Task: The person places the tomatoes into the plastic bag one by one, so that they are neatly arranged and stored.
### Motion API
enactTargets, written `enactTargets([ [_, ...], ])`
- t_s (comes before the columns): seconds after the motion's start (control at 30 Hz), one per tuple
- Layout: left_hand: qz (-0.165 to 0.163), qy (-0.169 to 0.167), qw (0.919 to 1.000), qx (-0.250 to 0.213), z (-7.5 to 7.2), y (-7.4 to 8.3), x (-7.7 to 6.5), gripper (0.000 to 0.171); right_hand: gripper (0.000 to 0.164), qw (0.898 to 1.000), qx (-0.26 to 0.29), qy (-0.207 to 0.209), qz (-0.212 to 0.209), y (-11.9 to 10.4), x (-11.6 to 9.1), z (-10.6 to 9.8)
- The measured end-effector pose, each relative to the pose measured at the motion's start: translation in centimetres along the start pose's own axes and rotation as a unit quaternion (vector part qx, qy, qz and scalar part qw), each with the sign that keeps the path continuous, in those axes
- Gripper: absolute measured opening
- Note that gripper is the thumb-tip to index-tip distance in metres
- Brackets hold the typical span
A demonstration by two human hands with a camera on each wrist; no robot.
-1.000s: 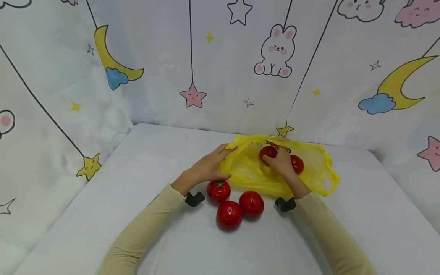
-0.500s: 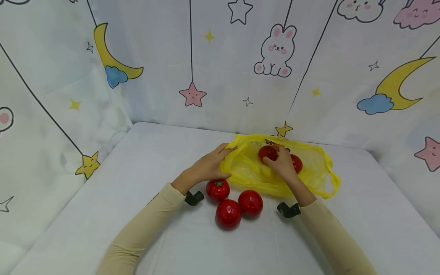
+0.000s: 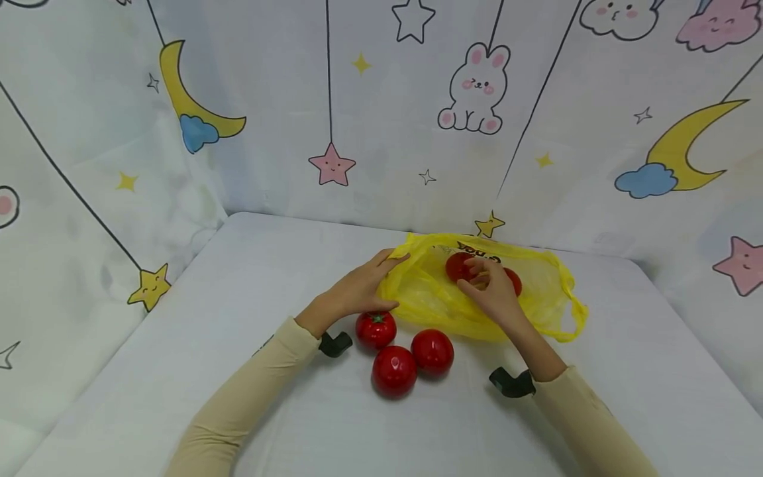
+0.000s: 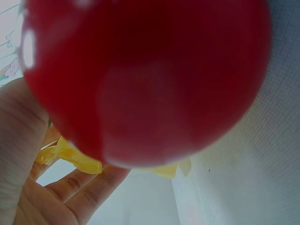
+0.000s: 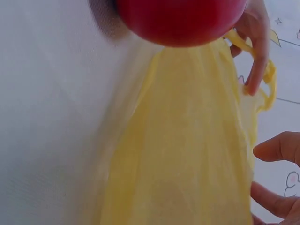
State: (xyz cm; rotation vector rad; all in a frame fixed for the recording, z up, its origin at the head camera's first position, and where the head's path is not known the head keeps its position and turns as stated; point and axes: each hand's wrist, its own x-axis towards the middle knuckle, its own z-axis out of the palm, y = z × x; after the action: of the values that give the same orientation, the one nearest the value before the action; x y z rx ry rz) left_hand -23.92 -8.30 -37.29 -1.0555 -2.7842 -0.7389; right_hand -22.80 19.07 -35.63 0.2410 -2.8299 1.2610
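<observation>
Left grip [image 3: 357,288] wide, touching yellow bag [image 3: 429,308]; right grip [image 3: 496,295] parted near 2 tomatoes [image 3: 456,267].

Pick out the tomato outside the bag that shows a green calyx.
The tomato nearest the left hand; the other two show only red skin.

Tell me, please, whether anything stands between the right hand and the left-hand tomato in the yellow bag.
Nothing visible does: in the head view, the right hand is at the open yellow plastic bag, partly covering the red tomato; whether they touch is unclear.
</observation>
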Motion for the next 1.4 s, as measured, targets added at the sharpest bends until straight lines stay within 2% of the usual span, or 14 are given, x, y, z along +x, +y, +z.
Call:
enactTargets([
  [0.27,0.0,0.004,1.0,-0.006,0.1,0.1,0.0,0.084,0.038,0.999,0.027,-0.01,-0.021,-0.3,-2.0,0.0],
  [0.73,0.001,0.004,0.9999,-0.016,0.1,0.1,-0.3,0.084,0.037,0.996,0.059,-0.052,-0.03,-0.7,-4.8,0.8],
  [1.03,0.003,0.007,1.0,-0.003,0.0,0.1,-0.2,0.083,0.03,0.991,0.103,-0.063,-0.057,-0.8,-6.6,1.1],
  [1.23,-0.004,0.003,1.0,0.004,0.2,0.1,-0.1,0.083,0.035,0.989,0.078,-0.114,-0.057,-0.3,-7.1,1.3],
  [1.4,-0.014,-0.002,0.9998,-0.011,0.3,0.1,-0.1,0.084,0.046,0.981,0.073,-0.177,-0.04,0.2,-7.2,1.8],
])
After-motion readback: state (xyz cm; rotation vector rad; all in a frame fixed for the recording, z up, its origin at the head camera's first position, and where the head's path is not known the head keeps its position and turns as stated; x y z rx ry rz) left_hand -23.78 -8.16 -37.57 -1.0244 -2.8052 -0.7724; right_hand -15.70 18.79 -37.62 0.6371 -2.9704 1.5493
